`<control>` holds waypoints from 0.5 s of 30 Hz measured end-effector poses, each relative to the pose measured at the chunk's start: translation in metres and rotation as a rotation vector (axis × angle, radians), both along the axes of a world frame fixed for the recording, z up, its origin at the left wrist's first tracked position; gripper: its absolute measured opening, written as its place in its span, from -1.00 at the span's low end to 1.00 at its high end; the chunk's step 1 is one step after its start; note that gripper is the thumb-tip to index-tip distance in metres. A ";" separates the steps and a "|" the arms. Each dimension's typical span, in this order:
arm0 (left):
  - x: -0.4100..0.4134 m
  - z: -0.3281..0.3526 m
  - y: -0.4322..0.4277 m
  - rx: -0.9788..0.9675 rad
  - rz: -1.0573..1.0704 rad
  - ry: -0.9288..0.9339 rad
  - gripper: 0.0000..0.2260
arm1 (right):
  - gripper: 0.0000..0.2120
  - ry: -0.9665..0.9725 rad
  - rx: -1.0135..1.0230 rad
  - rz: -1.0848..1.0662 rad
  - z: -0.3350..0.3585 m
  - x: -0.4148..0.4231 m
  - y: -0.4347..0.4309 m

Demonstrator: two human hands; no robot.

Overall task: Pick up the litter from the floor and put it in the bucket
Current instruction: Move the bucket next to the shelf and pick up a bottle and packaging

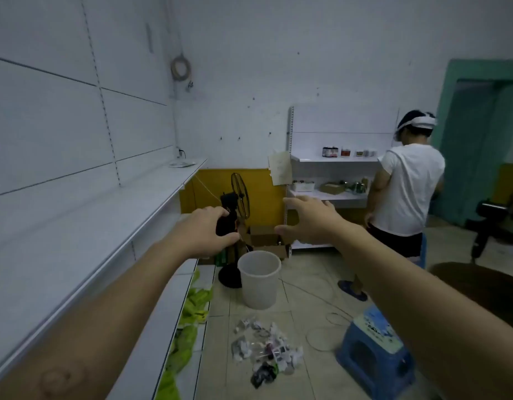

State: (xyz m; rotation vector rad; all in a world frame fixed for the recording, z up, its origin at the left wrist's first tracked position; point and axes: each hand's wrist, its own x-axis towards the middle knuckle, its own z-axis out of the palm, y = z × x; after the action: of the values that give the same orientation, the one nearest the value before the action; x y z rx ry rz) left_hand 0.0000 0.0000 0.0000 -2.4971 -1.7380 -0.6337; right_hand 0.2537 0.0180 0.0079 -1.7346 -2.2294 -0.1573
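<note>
On the tiled floor, litter lies heaped just before the white bucket, a short carry. The left hand and right hand hover above, fingers spread and empty, likely about to reach down.

Tiled floor carries: white bucket upright, centre; litter heaped nearer than it; blue stool near right; black fan base touching the bucket's left; cardboard box beyond.
</note>
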 end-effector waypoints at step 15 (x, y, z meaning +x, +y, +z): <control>0.096 -0.012 0.173 -0.066 0.072 0.027 -0.41 | -0.20 0.103 -0.055 0.049 -0.035 0.088 0.193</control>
State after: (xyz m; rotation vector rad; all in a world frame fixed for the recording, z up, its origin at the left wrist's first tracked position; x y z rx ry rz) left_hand 0.0965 0.1727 -0.0115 -2.4596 -1.8594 -0.5441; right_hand 0.3417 0.2107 -0.0271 -1.6745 -2.2182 0.0039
